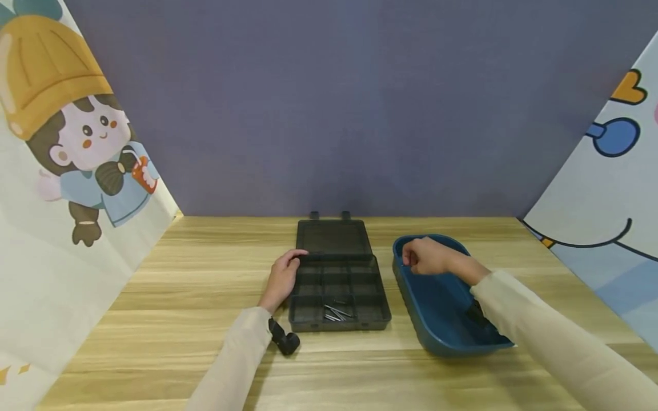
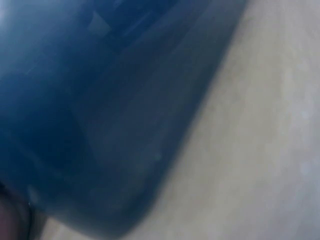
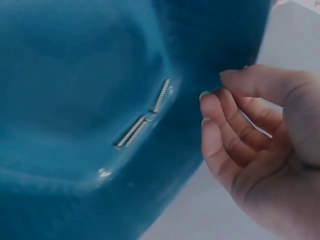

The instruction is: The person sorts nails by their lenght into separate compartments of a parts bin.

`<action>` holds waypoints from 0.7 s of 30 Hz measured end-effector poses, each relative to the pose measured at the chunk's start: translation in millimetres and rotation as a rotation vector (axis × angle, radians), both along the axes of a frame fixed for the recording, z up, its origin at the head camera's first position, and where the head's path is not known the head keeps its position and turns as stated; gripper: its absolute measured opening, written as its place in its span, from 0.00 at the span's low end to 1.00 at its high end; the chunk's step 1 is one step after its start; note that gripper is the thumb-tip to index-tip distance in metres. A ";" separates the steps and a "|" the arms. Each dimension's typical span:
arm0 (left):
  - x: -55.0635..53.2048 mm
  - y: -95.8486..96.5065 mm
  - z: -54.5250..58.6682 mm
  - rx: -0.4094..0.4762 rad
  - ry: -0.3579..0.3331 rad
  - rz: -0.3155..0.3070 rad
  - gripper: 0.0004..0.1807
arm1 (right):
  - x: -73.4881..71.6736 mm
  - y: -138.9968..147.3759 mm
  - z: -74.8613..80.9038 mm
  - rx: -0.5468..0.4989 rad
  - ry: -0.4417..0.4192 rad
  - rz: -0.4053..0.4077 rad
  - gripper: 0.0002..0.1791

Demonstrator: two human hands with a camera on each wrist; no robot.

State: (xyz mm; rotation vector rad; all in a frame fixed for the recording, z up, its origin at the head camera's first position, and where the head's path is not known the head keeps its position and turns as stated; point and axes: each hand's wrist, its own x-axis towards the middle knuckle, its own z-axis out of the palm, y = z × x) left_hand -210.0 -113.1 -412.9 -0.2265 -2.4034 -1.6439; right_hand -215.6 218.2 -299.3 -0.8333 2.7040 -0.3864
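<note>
A dark translucent compartment box [image 1: 335, 278] lies with its lid [image 1: 334, 237] folded back. Several screws [image 1: 336, 313] rest in its near middle compartment. My left hand [image 1: 280, 279] rests along the box's left edge, its fingers extended toward the hinge. The box's smoky wall [image 2: 125, 110] fills much of the blurred left wrist view. Over the far left of a blue tray [image 1: 418, 319], my right hand [image 1: 426, 257] has thumb and forefinger pinched together. A small metallic tip, apparently a screw [image 3: 245, 66], shows at those fingers. Three more screws [image 3: 133, 132] lie inside the tray.
The box and tray stand side by side on a wood-grain table [image 1: 205, 274]. A grey-blue panel [image 1: 334, 114] rises behind the table. Cartoon-printed panels flank it on both sides. A black wrist camera [image 1: 284, 338] sits beside the box's near left corner.
</note>
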 end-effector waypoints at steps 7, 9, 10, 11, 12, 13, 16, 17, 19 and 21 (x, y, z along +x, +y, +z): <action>0.1 0.5 0.5 -0.001 0.004 0.006 0.16 | -2.8 8.1 -13.5 0.016 0.036 -0.023 0.07; -0.2 0.5 0.1 -0.005 0.006 0.004 0.16 | -4.0 10.2 -17.2 0.022 0.048 -0.028 0.07; -0.3 0.5 -0.1 -0.004 0.004 0.002 0.16 | -4.6 11.2 -18.7 0.026 0.056 -0.029 0.07; -0.4 0.5 -0.3 -0.003 0.003 0.001 0.16 | -5.5 12.4 -20.5 0.030 0.062 -0.033 0.07; -0.5 0.6 -0.2 0.003 -0.003 0.002 0.16 | -6.4 13.5 -22.2 0.034 0.067 -0.036 0.08; -0.7 0.6 -0.1 0.009 -0.009 0.001 0.16 | -7.4 14.7 -24.0 0.038 0.073 -0.040 0.08; -0.6 0.5 -0.1 0.014 -0.012 0.000 0.16 | -9.8 18.0 -28.1 0.053 0.098 -0.039 0.09; -0.5 0.5 0.0 0.014 -0.012 0.000 0.16 | -10.7 19.1 -29.5 0.056 0.105 -0.041 0.09; -0.4 0.6 0.2 0.016 -0.011 -0.001 0.16 | -11.5 20.7 -31.4 0.061 0.114 -0.038 0.10; -0.2 0.6 0.6 0.019 -0.011 -0.001 0.16 | -12.1 22.0 -32.9 0.063 0.117 -0.038 0.10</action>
